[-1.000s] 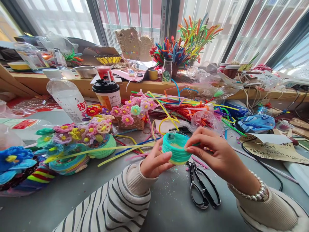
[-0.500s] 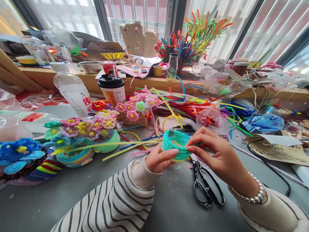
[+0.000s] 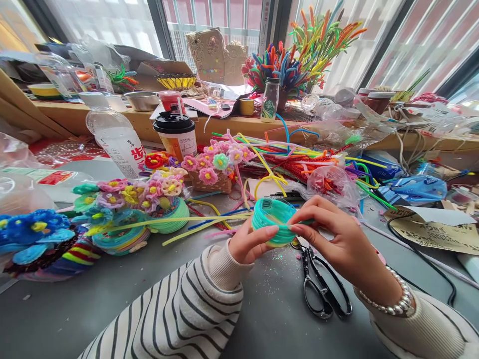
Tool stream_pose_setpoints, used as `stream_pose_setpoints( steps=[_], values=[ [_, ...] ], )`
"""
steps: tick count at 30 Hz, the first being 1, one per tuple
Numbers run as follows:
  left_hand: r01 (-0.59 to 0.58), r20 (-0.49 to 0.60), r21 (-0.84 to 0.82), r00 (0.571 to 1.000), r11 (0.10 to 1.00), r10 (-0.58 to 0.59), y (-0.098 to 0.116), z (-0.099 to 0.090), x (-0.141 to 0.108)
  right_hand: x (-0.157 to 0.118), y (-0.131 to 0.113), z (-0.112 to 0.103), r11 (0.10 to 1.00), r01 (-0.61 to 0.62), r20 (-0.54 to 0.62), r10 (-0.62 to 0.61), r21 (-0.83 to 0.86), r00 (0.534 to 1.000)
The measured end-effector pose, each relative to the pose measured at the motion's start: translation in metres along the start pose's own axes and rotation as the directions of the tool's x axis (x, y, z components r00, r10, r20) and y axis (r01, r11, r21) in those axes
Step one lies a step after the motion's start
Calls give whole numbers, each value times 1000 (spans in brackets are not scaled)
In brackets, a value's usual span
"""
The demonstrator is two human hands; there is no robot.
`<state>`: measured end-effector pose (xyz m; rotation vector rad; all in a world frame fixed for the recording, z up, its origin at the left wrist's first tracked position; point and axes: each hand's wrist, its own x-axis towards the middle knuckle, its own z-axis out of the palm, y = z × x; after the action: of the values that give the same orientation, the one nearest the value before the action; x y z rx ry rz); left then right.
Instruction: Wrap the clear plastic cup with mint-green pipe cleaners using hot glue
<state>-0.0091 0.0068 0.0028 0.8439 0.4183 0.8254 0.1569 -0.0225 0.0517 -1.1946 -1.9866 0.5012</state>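
Observation:
A small clear plastic cup wrapped in turquoise-green pipe cleaner is tilted up between my hands, with a barcode label on its far wall. Around its left side and underside, my left hand is closed, thumb along the front. My right hand pinches a green pipe cleaner at the cup's right edge. Yellow pipe cleaners stretch leftward from near the cup; where they end behind my left hand is hidden. Below my right hand, black-handled scissors lie on the grey table.
Pipe-cleaner flower pots line the left side, beside a water bottle and a lidded paper cup. Behind the hands lies a heap of loose pipe cleaners. A black cable runs at right near printed paper.
The view has shifted slightly, so the background sits a little further right. Both hands keep nearly the same hold on the cup and the green pipe cleaner.

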Motion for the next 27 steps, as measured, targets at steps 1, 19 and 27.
stream_pose_setpoints(
  steps=[1, 19, 27],
  values=[
    [-3, -2, -4, 1000, 1000, 3, 0, 0, 0, 0, 0, 0, 1000, 2, -1, -2, -5, 1000],
    [-110, -96, -62, 990, 992, 104, 7, -3, -3, -17, 9, -34, 990, -113, -313, 80, -87, 946],
    [-71, -178, -105, 983, 992, 52, 12, -11, -3, -72, 90, -46, 544, -629, -415, 475, -555, 776]
  ],
)
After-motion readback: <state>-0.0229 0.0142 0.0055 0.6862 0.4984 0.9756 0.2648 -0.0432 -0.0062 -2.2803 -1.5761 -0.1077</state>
